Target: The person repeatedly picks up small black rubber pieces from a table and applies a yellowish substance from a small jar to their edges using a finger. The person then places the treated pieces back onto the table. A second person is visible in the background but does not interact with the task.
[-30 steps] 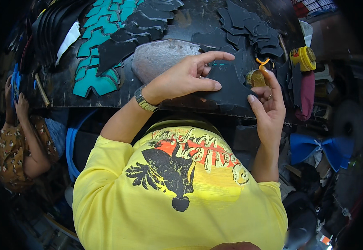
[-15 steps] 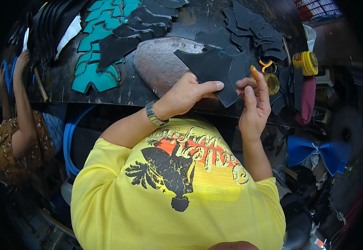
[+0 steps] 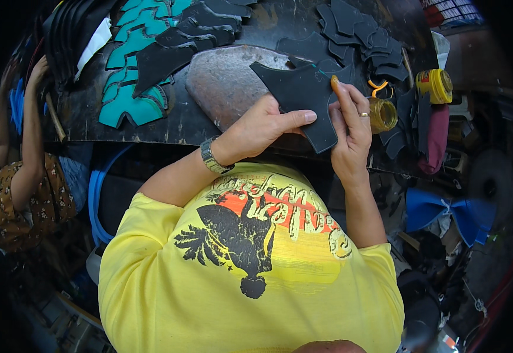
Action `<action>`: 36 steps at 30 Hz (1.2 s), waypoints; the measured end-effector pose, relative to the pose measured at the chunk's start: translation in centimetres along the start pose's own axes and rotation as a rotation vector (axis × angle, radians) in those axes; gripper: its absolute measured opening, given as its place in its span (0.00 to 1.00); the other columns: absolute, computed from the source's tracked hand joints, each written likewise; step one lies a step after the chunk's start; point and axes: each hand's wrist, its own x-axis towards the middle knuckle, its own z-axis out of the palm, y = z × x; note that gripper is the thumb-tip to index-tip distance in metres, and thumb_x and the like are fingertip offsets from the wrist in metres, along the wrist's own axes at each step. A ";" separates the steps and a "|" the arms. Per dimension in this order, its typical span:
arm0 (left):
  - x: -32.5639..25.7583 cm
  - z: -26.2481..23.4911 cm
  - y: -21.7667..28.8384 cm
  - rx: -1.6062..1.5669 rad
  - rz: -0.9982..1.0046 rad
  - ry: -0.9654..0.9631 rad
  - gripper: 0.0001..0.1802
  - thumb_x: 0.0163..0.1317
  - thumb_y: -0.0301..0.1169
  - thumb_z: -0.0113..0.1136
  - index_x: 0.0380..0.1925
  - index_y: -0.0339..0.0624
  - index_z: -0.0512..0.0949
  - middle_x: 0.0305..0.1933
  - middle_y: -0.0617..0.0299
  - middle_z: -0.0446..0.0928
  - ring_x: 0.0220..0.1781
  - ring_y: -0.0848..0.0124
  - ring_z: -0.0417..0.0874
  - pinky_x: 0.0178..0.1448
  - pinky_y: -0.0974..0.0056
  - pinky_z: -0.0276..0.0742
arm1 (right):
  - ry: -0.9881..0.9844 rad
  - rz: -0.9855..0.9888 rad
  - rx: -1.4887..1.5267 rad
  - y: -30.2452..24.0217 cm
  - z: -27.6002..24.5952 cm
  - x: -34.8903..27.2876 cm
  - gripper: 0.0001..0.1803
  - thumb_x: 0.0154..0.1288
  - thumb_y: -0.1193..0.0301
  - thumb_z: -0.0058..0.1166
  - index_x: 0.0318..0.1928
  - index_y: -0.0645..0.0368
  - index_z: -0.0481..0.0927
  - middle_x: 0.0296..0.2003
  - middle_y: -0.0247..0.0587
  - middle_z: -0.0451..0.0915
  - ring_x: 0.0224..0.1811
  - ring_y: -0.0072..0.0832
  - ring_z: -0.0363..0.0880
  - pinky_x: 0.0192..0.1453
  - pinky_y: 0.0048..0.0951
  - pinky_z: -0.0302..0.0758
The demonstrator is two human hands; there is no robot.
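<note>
A black, curve-edged cut panel (image 3: 295, 94) is held by the left hand (image 3: 265, 128) over the near edge of the dark worktable (image 3: 177, 128). The panel is clamped at its lower part, with the left thumb laid flat on the upper face and the remaining fingers mostly hidden beneath. A metal-banded wristwatch (image 3: 214, 157) is worn on the left wrist.

The right hand (image 3: 349, 120) is positioned at the panel's right edge. Its index fingertip is coated with an amber paste (image 3: 334, 80) and is placed close to the panel's upper right margin; contact cannot be confirmed. The other right fingers are bent, and whether the edge is pinched by them cannot be told.

A glass jar (image 3: 384, 115) is located just beside the right hand, with an orange loop handle (image 3: 378, 87) and a yellow tub (image 3: 435, 86) beyond. A grey stone slab (image 3: 224, 88) is set partly behind the panel. Overlapping teal pieces (image 3: 126, 112) and black pieces (image 3: 162, 62) are laid out to the left; further black cutouts (image 3: 359, 32) are piled at the upper right.
</note>
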 end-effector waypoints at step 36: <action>1.3 -0.5 0.3 -0.223 0.055 0.085 0.12 0.72 0.27 0.57 0.49 0.29 0.79 0.46 0.54 0.85 0.44 0.70 0.88 0.44 0.67 0.90 | 0.073 -0.358 -0.459 0.9 -2.2 -2.5 0.27 0.53 0.91 0.59 0.52 0.55 0.87 0.54 0.46 0.77 0.51 0.34 0.77 0.54 0.31 0.76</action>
